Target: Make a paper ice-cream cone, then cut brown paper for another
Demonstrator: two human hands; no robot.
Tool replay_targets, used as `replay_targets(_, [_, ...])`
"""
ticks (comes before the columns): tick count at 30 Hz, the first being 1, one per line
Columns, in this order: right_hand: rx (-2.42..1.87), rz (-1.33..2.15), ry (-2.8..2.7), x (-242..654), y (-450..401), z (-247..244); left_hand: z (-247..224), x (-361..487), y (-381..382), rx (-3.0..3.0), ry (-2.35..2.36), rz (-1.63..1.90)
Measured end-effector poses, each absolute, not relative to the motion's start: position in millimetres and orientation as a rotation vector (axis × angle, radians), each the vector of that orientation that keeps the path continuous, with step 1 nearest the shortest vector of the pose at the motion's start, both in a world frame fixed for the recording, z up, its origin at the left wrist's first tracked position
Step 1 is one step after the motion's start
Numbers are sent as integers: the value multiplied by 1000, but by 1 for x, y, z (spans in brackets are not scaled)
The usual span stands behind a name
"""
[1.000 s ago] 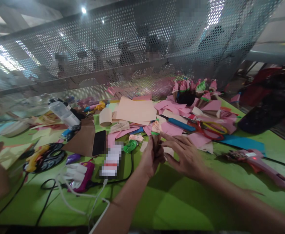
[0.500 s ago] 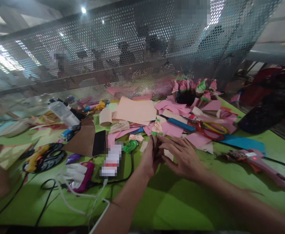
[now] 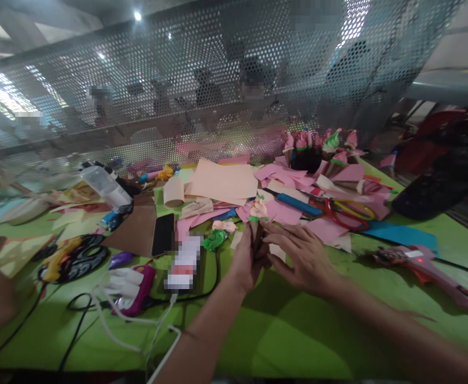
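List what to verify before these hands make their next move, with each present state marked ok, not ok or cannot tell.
1. Cone held: ok; the left hand grips its brown lower part.
2. Cone upright: ok; the pale swirl is on top.
3. Right hand touching the cone: cannot tell; its fingertips are at the cone, but contact is unclear.
4. Pink glue gun away from both hands: ok; it lies on the table to the right, red light lit.
5. Surroundings uncluttered: not ok; pink paper lies just behind the hands.
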State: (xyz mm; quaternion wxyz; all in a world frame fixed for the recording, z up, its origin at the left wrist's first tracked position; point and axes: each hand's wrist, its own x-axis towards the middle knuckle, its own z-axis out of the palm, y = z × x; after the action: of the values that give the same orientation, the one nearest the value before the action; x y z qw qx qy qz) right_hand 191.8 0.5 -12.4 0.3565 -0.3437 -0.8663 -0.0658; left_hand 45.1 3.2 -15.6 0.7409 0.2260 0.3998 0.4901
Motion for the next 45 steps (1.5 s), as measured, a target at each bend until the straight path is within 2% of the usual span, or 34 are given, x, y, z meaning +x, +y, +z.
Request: replay_targets(45, [-892,-155,-2221,194,2,-12,-19,43,7,514,778,1143])
